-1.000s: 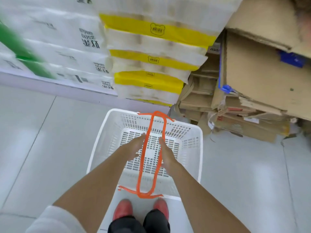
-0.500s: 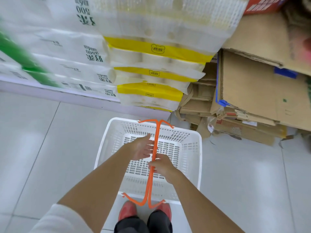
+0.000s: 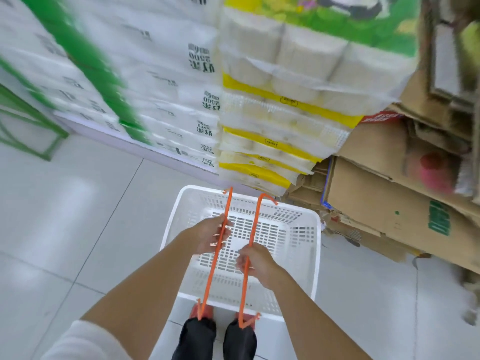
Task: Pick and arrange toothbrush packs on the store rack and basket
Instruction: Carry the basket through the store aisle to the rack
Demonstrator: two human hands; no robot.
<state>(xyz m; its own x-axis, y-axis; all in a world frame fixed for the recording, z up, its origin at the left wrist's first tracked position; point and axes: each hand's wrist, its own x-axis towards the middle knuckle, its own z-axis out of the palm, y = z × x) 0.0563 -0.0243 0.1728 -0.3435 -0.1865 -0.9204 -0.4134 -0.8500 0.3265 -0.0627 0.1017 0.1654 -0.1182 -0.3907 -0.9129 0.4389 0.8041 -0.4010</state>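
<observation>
A white plastic basket [image 3: 311, 258] with slotted walls hangs above the tiled floor in front of my feet, with nothing inside it. It has two thin orange wire handles. My left hand [image 3: 210, 236] grips the left orange handle [image 3: 217, 255] near its middle. My right hand [image 3: 255, 263] grips the right orange handle [image 3: 255, 219] a little lower. The two handles are held apart. No toothbrush packs are in view.
Stacked packs of toilet paper [image 3: 270, 120] fill the shelf base straight ahead and to the left. Flattened cardboard boxes [image 3: 384, 198] are piled on the right, close to the basket's far corner. Grey floor tiles [image 3: 65, 229] stretch out on the left.
The two orange handles were pressed together over the basket; now they are spread apart, one in each hand. The view has lifted toward the toilet paper stacks.
</observation>
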